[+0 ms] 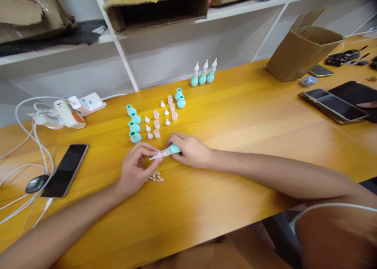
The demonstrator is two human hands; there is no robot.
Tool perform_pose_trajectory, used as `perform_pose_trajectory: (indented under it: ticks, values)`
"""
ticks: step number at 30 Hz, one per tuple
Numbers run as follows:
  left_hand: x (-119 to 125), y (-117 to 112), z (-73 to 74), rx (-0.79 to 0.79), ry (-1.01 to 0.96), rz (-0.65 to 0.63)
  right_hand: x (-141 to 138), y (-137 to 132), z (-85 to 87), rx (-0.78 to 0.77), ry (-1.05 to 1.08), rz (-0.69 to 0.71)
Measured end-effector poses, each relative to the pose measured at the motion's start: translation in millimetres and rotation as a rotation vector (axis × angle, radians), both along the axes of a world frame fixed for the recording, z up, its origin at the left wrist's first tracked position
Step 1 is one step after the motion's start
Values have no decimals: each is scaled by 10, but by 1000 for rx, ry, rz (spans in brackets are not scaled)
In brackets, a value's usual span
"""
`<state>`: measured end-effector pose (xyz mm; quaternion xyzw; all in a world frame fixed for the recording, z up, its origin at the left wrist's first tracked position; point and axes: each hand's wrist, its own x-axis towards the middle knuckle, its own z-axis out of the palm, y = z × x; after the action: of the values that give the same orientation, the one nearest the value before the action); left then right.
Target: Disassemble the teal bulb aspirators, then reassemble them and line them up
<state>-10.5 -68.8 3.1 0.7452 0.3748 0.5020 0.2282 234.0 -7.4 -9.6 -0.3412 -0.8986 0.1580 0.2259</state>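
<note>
My right hand point(193, 151) is wrapped round the teal squeeze bulb point(174, 148) of a nasal aspirator, which lies nearly level, pointing left. My left hand point(134, 169) pinches its whitish pointed tip point(155, 156) between thumb and fingers. A clear middle piece point(165, 152) joins tip and bulb. Small pale rings point(158, 178) lie in a cluster below my left fingers, some hidden by the hand. Beyond my hands stand loose teal bulbs point(135, 136), white tips point(147, 128) and translucent pinkish cups point(157, 124). Three assembled aspirators point(202, 77) stand upright farther back.
A phone point(65, 171), white cables point(44, 151) and a power strip point(91, 103) are at the left. An open cardboard box point(297, 53) stands at the back right, near another phone point(335, 104). White shelving point(241, 13) with boxes runs along the back.
</note>
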Motion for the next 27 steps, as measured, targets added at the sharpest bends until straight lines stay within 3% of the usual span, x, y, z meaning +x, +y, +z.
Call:
perform_pose_trajectory:
  ticks: [8, 13, 17, 22, 27]
  values:
    - [27, 10, 20, -78, -82, -25, 131, 121, -32, 481, -37, 92]
    - [26, -53, 32, -154, -135, -25, 152, 57, 25, 659, -73, 33]
    - [45, -82, 25, -254, -187, -9, 172, 16, 100, 708, -23, 81]
    - [69, -78, -1, -416, -281, -31, 186, 24, 145, 617, -68, 90]
    - [52, -82, -13, -318, -226, -21, 156, 6, 122, 660, -90, 74]
